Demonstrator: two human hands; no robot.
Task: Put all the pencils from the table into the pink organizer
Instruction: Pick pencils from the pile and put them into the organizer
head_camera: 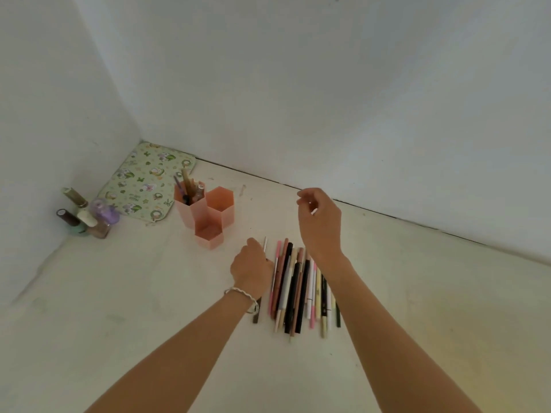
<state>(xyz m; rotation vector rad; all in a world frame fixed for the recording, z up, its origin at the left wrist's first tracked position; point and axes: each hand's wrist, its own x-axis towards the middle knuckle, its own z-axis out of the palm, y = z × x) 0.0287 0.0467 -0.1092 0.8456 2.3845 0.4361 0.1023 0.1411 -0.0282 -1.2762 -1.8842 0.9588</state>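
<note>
A pink organizer (219, 201) of three hexagonal cups stands on the white table; its tall left cup holds several pencils (189, 187), the other two look empty. Several pencils (295, 287) in pink, black, brown and cream lie side by side in a row in front of me. My left hand (252, 268) rests on the table at the row's left end, fingers closed around a thin white-tipped pencil (264, 244) whose dark end shows below my wrist. My right hand (320, 222) hovers above the row's far end, fingers loosely curled, with nothing clearly in it.
A green patterned mat (143, 180) lies in the back left corner. Several nail polish bottles (86, 216) stand by the left wall. White walls close the table at the back and left.
</note>
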